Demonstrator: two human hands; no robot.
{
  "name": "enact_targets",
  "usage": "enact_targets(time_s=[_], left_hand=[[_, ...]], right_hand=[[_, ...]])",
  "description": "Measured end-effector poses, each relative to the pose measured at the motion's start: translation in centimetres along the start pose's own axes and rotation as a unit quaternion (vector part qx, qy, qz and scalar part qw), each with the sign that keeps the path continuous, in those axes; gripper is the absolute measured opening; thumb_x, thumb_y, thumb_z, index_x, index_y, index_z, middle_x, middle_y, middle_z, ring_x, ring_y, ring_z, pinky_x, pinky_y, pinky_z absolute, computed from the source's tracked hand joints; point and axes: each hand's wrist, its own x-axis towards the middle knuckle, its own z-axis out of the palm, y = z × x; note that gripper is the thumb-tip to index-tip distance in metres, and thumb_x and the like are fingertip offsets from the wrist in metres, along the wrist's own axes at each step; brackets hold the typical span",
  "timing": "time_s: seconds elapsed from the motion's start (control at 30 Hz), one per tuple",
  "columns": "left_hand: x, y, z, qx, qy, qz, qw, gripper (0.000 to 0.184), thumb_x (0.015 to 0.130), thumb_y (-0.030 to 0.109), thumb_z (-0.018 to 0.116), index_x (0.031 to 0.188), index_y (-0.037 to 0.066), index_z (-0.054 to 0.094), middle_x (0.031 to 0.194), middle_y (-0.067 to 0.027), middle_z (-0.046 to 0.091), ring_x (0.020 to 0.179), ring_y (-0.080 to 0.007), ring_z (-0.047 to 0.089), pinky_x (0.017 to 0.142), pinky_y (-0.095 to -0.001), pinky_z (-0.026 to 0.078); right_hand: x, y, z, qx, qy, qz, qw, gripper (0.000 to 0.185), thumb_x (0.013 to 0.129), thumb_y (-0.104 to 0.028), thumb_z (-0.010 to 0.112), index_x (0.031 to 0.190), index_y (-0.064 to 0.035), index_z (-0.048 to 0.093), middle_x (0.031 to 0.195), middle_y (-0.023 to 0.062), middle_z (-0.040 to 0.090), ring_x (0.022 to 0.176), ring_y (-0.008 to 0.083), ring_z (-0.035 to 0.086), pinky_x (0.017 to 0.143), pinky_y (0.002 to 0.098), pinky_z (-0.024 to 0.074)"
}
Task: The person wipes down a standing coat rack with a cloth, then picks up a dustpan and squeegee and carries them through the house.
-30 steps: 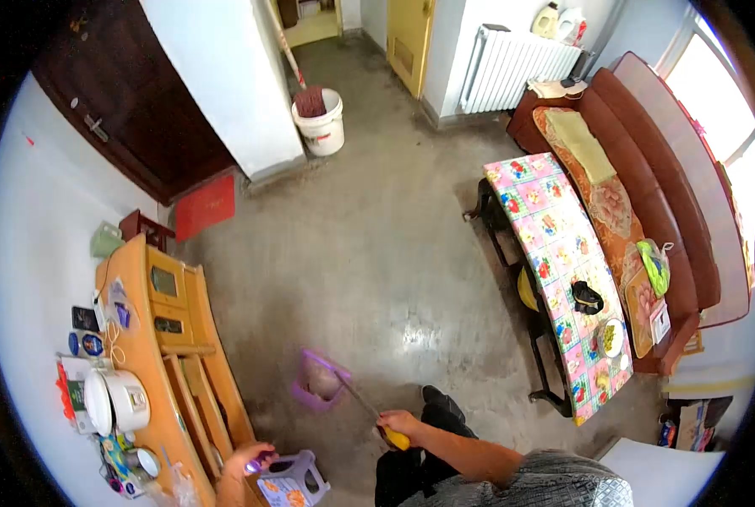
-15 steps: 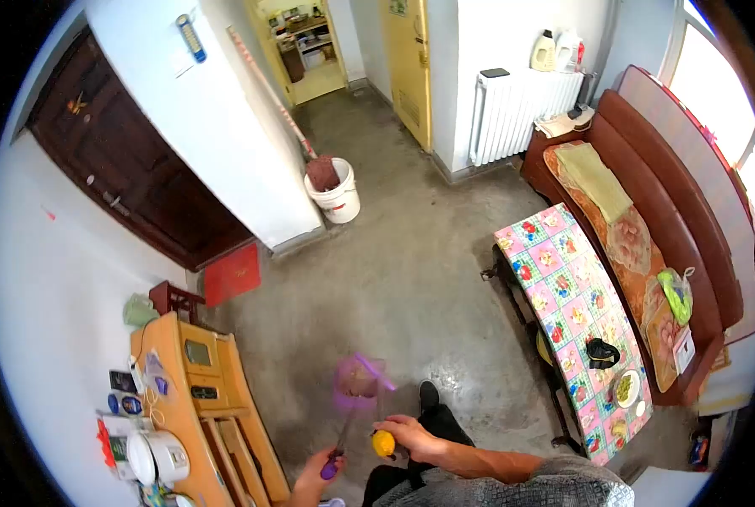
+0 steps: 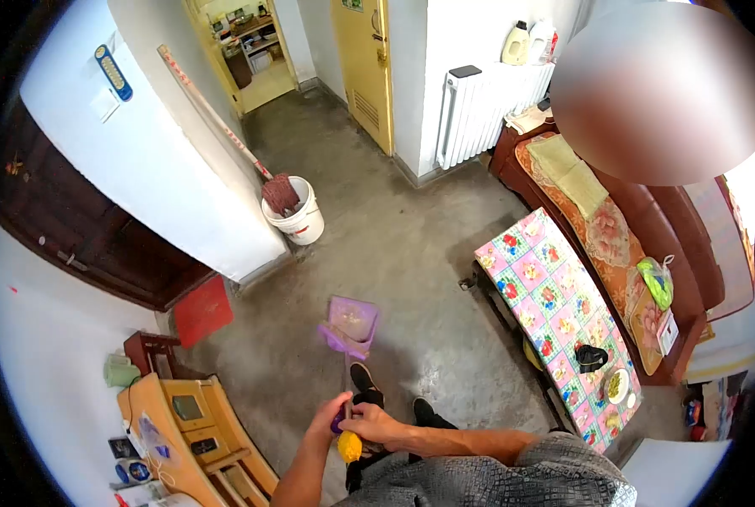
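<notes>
A purple dustpan (image 3: 362, 314) rests on the floor in front of my feet, with small debris in its pan. Across its near side lies a purple bar, apparently the broom head (image 3: 343, 340). My left hand (image 3: 330, 416) is closed around the purple grip of the dustpan's long handle. Right beside it, my right hand (image 3: 374, 424) wraps around the broom's handle, whose yellow end (image 3: 349, 446) sticks out below the fingers. The two hands are touching or nearly so, and the handles run close together, so parts of them are hidden.
To the right stands a low table (image 3: 555, 296) with a patterned cloth, before a brown sofa (image 3: 690, 262). A mop (image 3: 281, 196) leans in a white bucket (image 3: 305, 224) by the wall. A wooden cabinet (image 3: 183, 439) is at lower left, near a red mat (image 3: 202, 311).
My hands have come together from being apart. The dustpan now lies farther forward and is turned, with the purple bar across its near side. The view has swung right.
</notes>
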Motion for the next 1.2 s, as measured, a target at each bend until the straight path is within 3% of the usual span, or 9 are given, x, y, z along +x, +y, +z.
enact_targets(time_s=[0.1, 0.27, 0.5, 0.73, 0.83, 0.97, 1.03, 1.13, 1.2], left_hand=[[-2.0, 7.4, 2.9, 0.105, 0.058, 0.060, 0.991, 0.027, 0.091, 0.033, 0.074, 0.085, 0.008, 0.065, 0.073, -0.0030, 0.060, 0.062, -0.0188, 0.058, 0.057, -0.0369, 0.048], [5.8, 13.4, -2.8, 0.118, -0.058, 0.015, 0.991, 0.027, 0.090, 0.033, 0.070, 0.081, 0.008, 0.063, 0.071, -0.0016, 0.056, 0.063, -0.0170, 0.056, 0.058, -0.0344, 0.044], [7.0, 24.9, -1.9, 0.191, -0.054, 0.141, 0.970, 0.025, 0.093, 0.033, 0.068, 0.082, 0.013, 0.060, 0.077, -0.0022, 0.057, 0.066, -0.0153, 0.056, 0.059, -0.0311, 0.045], [16.8, 39.7, -6.8, 0.084, -0.059, -0.069, 0.992, 0.022, 0.095, 0.020, 0.071, 0.104, 0.005, 0.057, 0.094, -0.0151, 0.067, 0.074, -0.0212, 0.066, 0.053, -0.0266, 0.051], [14.1, 43.8, -5.8, 0.342, -0.035, 0.048, 0.938, 0.023, 0.100, 0.034, 0.070, 0.089, 0.014, 0.071, 0.066, 0.0054, 0.061, 0.045, -0.0040, 0.048, 0.039, -0.0180, 0.038], [18.5, 50.1, -7.7, 0.357, 0.002, -0.101, 0.929, 0.031, 0.099, 0.042, 0.069, 0.096, 0.011, 0.072, 0.064, 0.0024, 0.063, 0.044, -0.0091, 0.051, 0.039, -0.0211, 0.042], [23.8, 53.2, -12.1, -0.018, -0.011, -0.334, 0.942, 0.033, 0.102, 0.025, 0.065, 0.112, -0.006, 0.061, 0.101, -0.0198, 0.071, 0.085, -0.0241, 0.070, 0.061, -0.0322, 0.059], [23.9, 53.7, -12.8, 0.067, -0.001, -0.206, 0.976, 0.030, 0.094, 0.015, 0.073, 0.112, 0.002, 0.054, 0.099, -0.0188, 0.068, 0.076, -0.0207, 0.066, 0.054, -0.0267, 0.053], [25.6, 55.0, -14.2, 0.038, 0.012, -0.218, 0.975, 0.030, 0.095, 0.016, 0.073, 0.113, 0.002, 0.053, 0.101, -0.0198, 0.068, 0.078, -0.0211, 0.066, 0.055, -0.0267, 0.053]], right_hand=[[2.8, -4.3, 0.7, 0.036, 0.050, -0.035, 0.997, 0.046, 0.092, -0.028, 0.073, 0.120, 0.0074, 0.063, 0.096, 0.0120, 0.070, 0.082, 0.0208, 0.068, 0.070, 0.0374, 0.0545], [7.5, -9.4, 1.3, 0.082, 0.053, -0.038, 0.994, 0.045, 0.092, -0.030, 0.074, 0.119, 0.0050, 0.065, 0.101, 0.0125, 0.071, 0.087, 0.0216, 0.069, 0.074, 0.0374, 0.0555], [12.9, -16.3, -0.2, 0.072, 0.138, -0.059, 0.986, 0.064, 0.095, -0.046, 0.072, 0.138, 0.0001, 0.063, 0.129, 0.0163, 0.068, 0.118, 0.0238, 0.063, 0.101, 0.0364, 0.0492], [15.2, -18.0, -11.8, 0.201, 0.168, -0.140, 0.955, 0.042, 0.090, -0.030, 0.077, 0.122, -0.0024, 0.071, 0.108, 0.0067, 0.072, 0.104, 0.0167, 0.064, 0.090, 0.0326, 0.0515], [14.5, -17.4, -18.2, 0.268, 0.292, -0.159, 0.904, 0.028, 0.092, -0.023, 0.075, 0.113, -0.0041, 0.073, 0.104, 0.0056, 0.073, 0.099, 0.0149, 0.066, 0.088, 0.0321, 0.0529], [12.9, -17.1, -22.8, 0.311, 0.413, -0.147, 0.843, 0.024, 0.094, -0.020, 0.073, 0.112, -0.0033, 0.072, 0.103, 0.0079, 0.074, 0.091, 0.0173, 0.069, 0.084, 0.0331, 0.0553], [12.1, -17.0, -24.3, 0.330, 0.434, -0.118, 0.830, 0.024, 0.095, -0.020, 0.073, 0.114, -0.0050, 0.072, 0.100, 0.0074, 0.073, 0.089, 0.0174, 0.069, 0.080, 0.0339, 0.0556], [6.3, -23.8, -22.9, 0.340, 0.457, -0.038, 0.821, 0.023, 0.094, -0.015, 0.071, 0.113, -0.0030, 0.070, 0.098, 0.0091, 0.073, 0.085, 0.0188, 0.069, 0.078, 0.0356, 0.0574], [9.8, -19.3, -24.6, 0.353, 0.458, -0.132, 0.805, 0.023, 0.094, -0.013, 0.070, 0.115, -0.0041, 0.068, 0.103, 0.0094, 0.072, 0.086, 0.0203, 0.069, 0.079, 0.0366, 0.0581]])
